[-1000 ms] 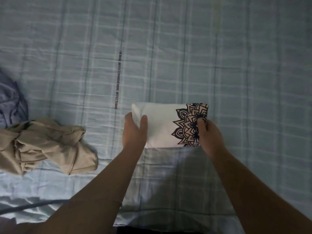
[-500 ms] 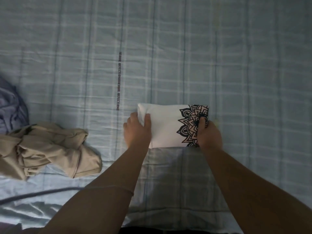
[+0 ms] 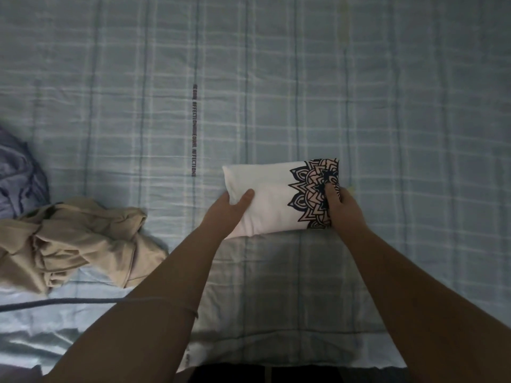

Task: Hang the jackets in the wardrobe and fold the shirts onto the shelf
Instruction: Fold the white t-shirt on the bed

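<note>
A folded white shirt (image 3: 271, 194) with a dark mandala print at its right end lies on the blue checked bedspread (image 3: 276, 78), a little right of centre. My left hand (image 3: 228, 210) grips its left end, thumb on top and fingers underneath. My right hand (image 3: 344, 210) clamps the right end, thumb pressed on the print. The shirt's near edge looks slightly raised off the bed.
A crumpled beige garment (image 3: 77, 241) lies at the left, close to the bed's near edge. A bluish-purple garment (image 3: 19, 178) sits at the far left edge. A dark cord (image 3: 69, 301) runs across the near-left bedding.
My left hand has slid from the shirt's left edge to under it, with the thumb laid on top. The shirt has tilted a little. My right hand keeps its grip.
</note>
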Demonstrator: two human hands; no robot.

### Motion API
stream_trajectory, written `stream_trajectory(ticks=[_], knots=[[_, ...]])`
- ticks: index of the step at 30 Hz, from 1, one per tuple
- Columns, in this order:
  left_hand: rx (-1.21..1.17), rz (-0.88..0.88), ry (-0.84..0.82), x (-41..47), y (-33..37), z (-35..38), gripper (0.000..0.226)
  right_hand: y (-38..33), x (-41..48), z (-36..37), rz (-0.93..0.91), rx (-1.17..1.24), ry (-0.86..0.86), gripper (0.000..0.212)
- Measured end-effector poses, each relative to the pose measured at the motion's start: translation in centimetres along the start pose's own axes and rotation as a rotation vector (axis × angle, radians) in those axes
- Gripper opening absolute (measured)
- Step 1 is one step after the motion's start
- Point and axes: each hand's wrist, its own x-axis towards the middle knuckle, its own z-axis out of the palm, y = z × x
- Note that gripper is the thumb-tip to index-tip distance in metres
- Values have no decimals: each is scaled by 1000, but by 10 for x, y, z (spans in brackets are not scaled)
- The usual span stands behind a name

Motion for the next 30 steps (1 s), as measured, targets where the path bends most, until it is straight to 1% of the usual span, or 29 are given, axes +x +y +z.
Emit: stream_trajectory(ticks=[3, 5, 7, 9, 11, 13, 15, 18, 20, 22, 26, 28, 30], knots=[[-116, 54, 24, -6, -5, 3, 59, 4, -2, 3, -39, 30, 21, 44], [-139, 68, 83, -15, -8, 6, 60, 5, -7, 2, -83, 61, 32, 38], [-146, 46, 170, -28, -7, 9, 62, 1, -17, -3, -131, 86, 35, 35], [-162, 33, 296, -51, 0, 10, 53, -3, -33, -16, -183, 104, 28, 37], [-232, 63, 394, -83, 11, 7, 42, -13, -54, -36, -230, 131, 4, 37], [-322, 124, 452, -123, 23, 1, 34, -28, -79, -62, -290, 166, -26, 35], [-425, 168, 482, -164, 38, -9, 31, -45, -107, -91, -363, 201, -41, 35], [-563, 232, 519, -229, 64, -25, 33, -77, -155, -135, -463, 289, -52, 30], [-612, 293, 551, -271, 87, -38, 23, -100, -187, -164, -537, 332, -45, 28], [-620, 368, 599, -311, 109, -52, 17, -121, -217, -189, -605, 362, -44, 27], [-548, 554, 709, -384, 146, -88, 16, -161, -271, -226, -738, 431, -28, 26], [-490, 611, 762, -417, 156, -109, 13, -184, -296, -237, -814, 432, -18, 24], [-479, 649, 838, -447, 156, -131, 16, -208, -322, -237, -909, 417, -31, 23]])
